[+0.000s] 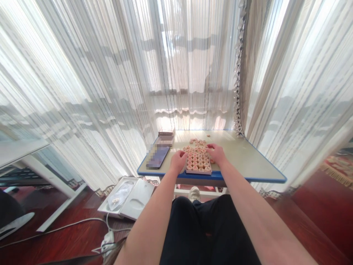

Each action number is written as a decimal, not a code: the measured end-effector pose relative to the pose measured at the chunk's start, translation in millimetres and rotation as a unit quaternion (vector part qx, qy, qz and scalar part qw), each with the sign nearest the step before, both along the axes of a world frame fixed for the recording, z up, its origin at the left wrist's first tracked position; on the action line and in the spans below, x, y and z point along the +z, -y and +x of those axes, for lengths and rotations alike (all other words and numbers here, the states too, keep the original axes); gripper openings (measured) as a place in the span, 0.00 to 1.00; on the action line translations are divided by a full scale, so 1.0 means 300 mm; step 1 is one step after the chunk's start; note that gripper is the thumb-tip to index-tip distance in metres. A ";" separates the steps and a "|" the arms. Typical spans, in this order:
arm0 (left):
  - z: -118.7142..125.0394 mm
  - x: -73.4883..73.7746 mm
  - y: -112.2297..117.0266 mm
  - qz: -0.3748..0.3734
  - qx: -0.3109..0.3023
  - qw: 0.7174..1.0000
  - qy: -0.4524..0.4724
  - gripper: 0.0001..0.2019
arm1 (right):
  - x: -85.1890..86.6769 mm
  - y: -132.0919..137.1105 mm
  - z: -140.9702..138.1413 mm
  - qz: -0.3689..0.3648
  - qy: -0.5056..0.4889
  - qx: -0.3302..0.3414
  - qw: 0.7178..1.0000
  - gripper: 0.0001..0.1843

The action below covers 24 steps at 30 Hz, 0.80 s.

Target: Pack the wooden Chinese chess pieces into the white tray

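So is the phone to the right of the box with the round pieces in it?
No, the phone lies left of the box, with the left hand between them.

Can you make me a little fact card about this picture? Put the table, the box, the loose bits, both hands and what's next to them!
Table: pale table with a blue edge
Box: shallow box with round pieces in rows
Loose bits: loose pieces, mostly beyond the box
Left hand: left hand at the box's left side; grip unclear
Right hand: right hand by the pieces on the right; grip unclear
Nearby: dark-screened device, left of the left hand
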<state>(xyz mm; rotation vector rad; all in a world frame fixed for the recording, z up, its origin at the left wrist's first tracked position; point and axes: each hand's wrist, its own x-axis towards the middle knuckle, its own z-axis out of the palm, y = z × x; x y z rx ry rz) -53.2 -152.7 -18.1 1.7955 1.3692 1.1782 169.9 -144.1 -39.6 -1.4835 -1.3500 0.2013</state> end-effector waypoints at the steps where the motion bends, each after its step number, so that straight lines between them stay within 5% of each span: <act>1: 0.002 0.001 -0.001 0.001 0.003 1.000 -0.003 0.09 | 0.004 0.004 -0.002 0.003 0.003 0.003 1.000 0.16; 9: -0.002 -0.001 0.003 0.006 0.008 0.999 -0.034 0.12 | 0.058 0.154 -0.027 0.039 0.001 0.062 0.997 0.18; 15: 0.012 -0.012 -0.008 0.018 -0.081 0.997 -0.005 0.17 | 0.042 0.314 -0.096 0.084 0.082 0.163 0.980 0.10; 24: 0.014 -0.022 -0.011 0.031 -0.112 0.993 -0.005 0.19 | 0.041 0.344 -0.129 0.109 0.169 0.178 0.963 0.06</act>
